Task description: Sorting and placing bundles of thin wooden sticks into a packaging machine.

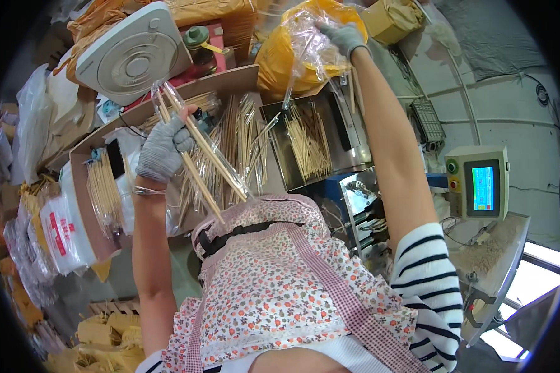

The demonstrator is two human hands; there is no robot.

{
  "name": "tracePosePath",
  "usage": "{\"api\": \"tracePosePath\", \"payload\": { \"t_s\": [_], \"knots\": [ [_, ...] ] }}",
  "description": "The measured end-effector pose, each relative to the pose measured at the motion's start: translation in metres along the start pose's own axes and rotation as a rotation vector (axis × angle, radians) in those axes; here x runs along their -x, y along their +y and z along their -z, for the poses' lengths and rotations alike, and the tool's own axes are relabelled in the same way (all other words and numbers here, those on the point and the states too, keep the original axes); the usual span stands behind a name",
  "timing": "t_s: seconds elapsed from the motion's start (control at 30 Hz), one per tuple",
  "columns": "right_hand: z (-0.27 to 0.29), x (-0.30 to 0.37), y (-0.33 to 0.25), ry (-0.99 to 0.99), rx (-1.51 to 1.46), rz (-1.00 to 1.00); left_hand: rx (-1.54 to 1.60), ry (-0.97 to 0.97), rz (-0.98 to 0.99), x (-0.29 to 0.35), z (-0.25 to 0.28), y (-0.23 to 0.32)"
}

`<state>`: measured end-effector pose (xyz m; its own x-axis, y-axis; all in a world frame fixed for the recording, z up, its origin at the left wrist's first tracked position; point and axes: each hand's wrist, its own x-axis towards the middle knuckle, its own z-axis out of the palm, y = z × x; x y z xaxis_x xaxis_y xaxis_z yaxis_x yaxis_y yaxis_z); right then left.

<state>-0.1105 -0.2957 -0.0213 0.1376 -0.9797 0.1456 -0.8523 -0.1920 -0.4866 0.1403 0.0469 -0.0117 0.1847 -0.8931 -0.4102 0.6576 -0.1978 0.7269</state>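
— Left fingers (183,137)?
— Curled tight round clear-wrapped sticks (217,158), ten o'clock. Right hand (343,38), one o'clock, at yellow bag (274,65); grip, can't tell.
— Surface, room?
— Strewn sticks (246,124) in cardboard tray (239,78), eleven o'clock; white appliance (137,65), ten-thirty; lit screen (483,188), three.

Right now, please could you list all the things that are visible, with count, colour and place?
wrapped sticks: at least two, tan, in left hand
clear wrappers: uncountable, transparent, in yellow bag
yellow bag: one, yellow, top centre
loose sticks: many, tan, in metal tray
metal tray: one, silver, below bag
cardboard box: one, brown, left of tray
other sticks: many, tan, in box
square appliance: one, white, upper left
control screen: one, blue, right
packages: several, yellowish, lower left
remaining clutter: uncountable, mixed, around edges
apron: one, floral, lower centre
left hand: one, grey-gloved, gripping wrapped sticks
right hand: one, grey-gloved, at wrappers
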Motion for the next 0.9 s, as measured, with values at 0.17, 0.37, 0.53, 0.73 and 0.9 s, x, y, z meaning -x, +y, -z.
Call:
{"api": "tracePosePath", "payload": {
  "t_s": [0.17,0.37,0.53,0.73,0.9],
  "knots": [
    [-0.018,0.077,-0.036,-0.285,-0.544,0.314,0.039,0.104,-0.057,0.009,0.015,-0.001],
    [0.004,0.231,-0.098,-1.255,-0.833,0.159,-0.078,0.094,-0.093,-0.020,0.002,0.004],
    [0.000,0.236,-0.096,-1.313,-0.953,0.153,-0.118,0.140,-0.099,-0.031,0.001,0.009],
    [-0.002,0.245,-0.091,-1.293,-0.944,0.181,-0.200,0.180,-0.248,-0.040,0.002,0.022],
    [-0.014,0.271,-0.106,-1.083,-0.922,0.080,-0.455,0.320,-0.336,-0.010,-0.041,-0.011]
  ]
}}
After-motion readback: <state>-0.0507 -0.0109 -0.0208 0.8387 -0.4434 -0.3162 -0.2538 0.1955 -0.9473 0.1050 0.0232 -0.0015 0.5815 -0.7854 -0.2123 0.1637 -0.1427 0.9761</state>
